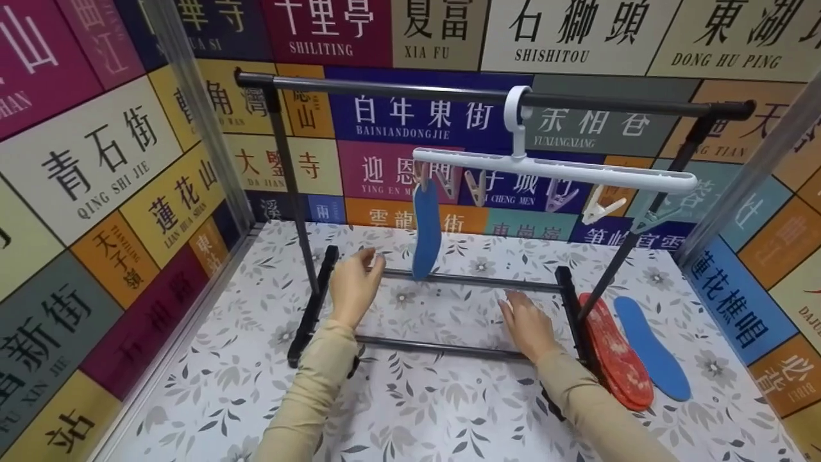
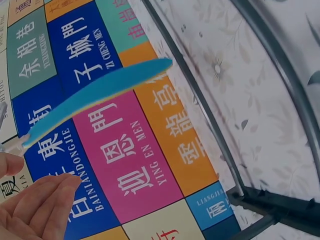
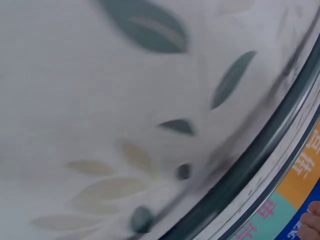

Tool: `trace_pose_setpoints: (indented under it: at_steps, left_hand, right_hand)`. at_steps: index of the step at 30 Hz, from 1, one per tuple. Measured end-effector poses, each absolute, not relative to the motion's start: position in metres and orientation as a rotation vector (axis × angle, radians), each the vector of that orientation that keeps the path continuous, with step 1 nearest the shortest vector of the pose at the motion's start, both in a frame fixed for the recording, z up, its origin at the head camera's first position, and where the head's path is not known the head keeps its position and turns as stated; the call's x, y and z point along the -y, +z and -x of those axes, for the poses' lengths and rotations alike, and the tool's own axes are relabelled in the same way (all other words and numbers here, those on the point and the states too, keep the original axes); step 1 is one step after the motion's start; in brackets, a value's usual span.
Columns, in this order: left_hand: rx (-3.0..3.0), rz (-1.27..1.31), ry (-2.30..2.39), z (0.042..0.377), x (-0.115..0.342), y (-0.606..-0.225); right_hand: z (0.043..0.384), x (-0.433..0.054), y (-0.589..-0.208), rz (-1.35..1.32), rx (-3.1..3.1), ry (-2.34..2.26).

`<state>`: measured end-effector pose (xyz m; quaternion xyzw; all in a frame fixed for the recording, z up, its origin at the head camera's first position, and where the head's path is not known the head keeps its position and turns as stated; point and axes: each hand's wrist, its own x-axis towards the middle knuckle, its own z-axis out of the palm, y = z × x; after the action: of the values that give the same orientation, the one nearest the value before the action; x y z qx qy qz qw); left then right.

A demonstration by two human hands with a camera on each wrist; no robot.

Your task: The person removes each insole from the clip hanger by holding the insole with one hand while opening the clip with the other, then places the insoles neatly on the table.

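Observation:
A blue insole (image 1: 426, 232) hangs from the leftmost clip of a white hanger (image 1: 551, 170), hooked over the rack's top bar. My left hand (image 1: 356, 285) is left of and below that insole, holding nothing, its fingers loosely bent. In the left wrist view the hand (image 2: 45, 205) shows below the clipped end of the insole (image 2: 95, 92). Over the rack's base on the right, my right hand (image 1: 527, 326) is also free of anything, fingers relaxed. Only a bit of its fingers (image 3: 311, 222) enters the right wrist view.
Several more clips, including a white one (image 1: 601, 204), dangle along the hanger. A dark metal rack (image 1: 292, 173) stands on the flower-patterned tabletop (image 1: 442, 404). Right of it lie red insoles (image 1: 619, 356) and another blue insole (image 1: 653, 350). Sign-covered walls surround the table.

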<state>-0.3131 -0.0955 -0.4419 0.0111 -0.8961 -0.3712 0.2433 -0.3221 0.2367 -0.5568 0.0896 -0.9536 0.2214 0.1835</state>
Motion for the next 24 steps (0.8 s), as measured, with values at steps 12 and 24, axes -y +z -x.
trace_pose_setpoints:
  at_steps: [12,24]
  left_hand:
    - [2.400,-0.053,-1.009,0.325,0.104,-0.426]
    - [2.374,-0.018,-1.020,0.331,0.111,-0.414]
  right_hand:
    - [0.352,-0.173,-0.543,-0.337,2.875,0.760]
    - [0.380,-0.121,-0.522,-0.364,2.993,0.822]
